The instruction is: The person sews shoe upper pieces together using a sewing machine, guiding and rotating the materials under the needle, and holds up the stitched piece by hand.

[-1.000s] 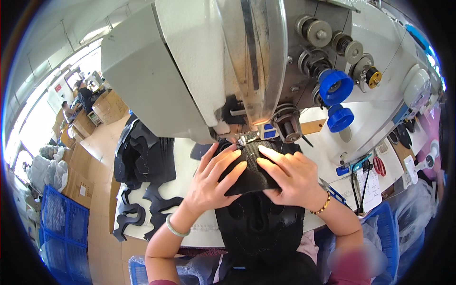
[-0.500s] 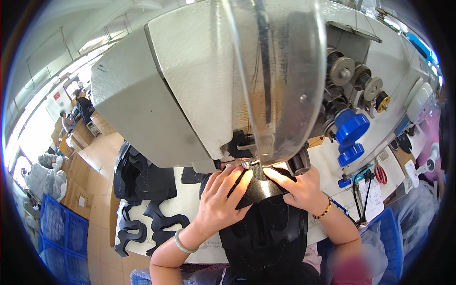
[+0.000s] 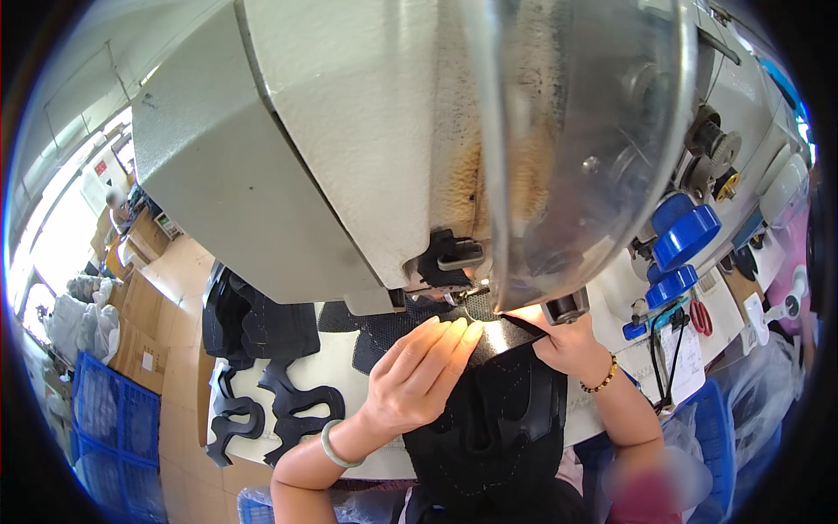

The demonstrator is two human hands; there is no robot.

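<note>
While you are pressing both hands flat on the black shoe upper point(image 3: 489, 410) under the sewing machine point(image 3: 367, 148), left hand point(image 3: 419, 375) spread, right hand point(image 3: 567, 345) partly hidden, stitching looks midway; cut black pieces point(image 3: 279, 402) are waiting on the surface point(image 3: 349, 358).

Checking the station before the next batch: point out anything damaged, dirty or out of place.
The sewing machine head has a brown, scorched-looking stain down its front face, behind the clear guard. Otherwise nothing stands out: both hands, left hand and right hand, lie flat on the black fabric piece.
</note>
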